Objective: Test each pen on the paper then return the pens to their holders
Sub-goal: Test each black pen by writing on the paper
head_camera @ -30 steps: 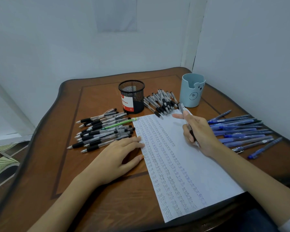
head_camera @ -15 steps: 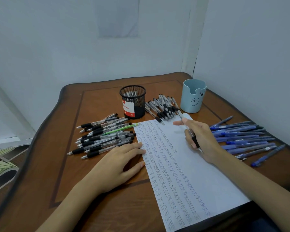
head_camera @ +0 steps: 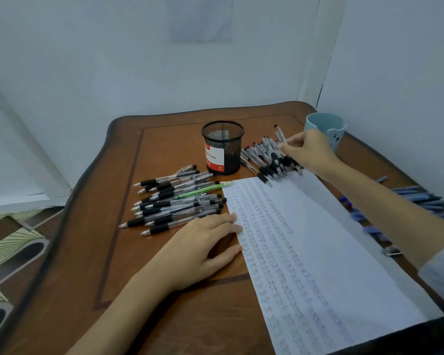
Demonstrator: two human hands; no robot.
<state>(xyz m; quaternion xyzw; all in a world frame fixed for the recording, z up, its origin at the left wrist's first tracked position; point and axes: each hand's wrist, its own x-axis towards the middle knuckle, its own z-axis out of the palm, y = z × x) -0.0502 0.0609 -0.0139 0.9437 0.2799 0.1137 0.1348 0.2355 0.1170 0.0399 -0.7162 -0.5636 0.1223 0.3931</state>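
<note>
A sheet of paper (head_camera: 331, 252), its left half covered with rows of small writing, runs from the near edge of the table (head_camera: 87, 252) toward the middle; its near corner is cut off by the frame. The left hand (head_camera: 198, 247) lies flat on the wood with fingers straight, the fingertips touching the paper's left edge. Just beyond it lies a pile of black pens (head_camera: 174, 201) with one green pen (head_camera: 203, 190) among them. Along the right edge, blue pens (head_camera: 426, 198) are partly hidden behind the right forearm and blurred. Farther on, the right hand (head_camera: 308, 152) hovers over a second heap of black pens (head_camera: 267, 160) at the paper's far end, fingertips pinching one pen (head_camera: 280, 134) that juts up and away; its lower part is hidden by the fingers. A black mesh holder (head_camera: 223, 147) stands left of that heap, apart from the hand. A pale blue cup (head_camera: 323, 124) stands behind the hand, near the far right corner, its front partly covered.
</note>
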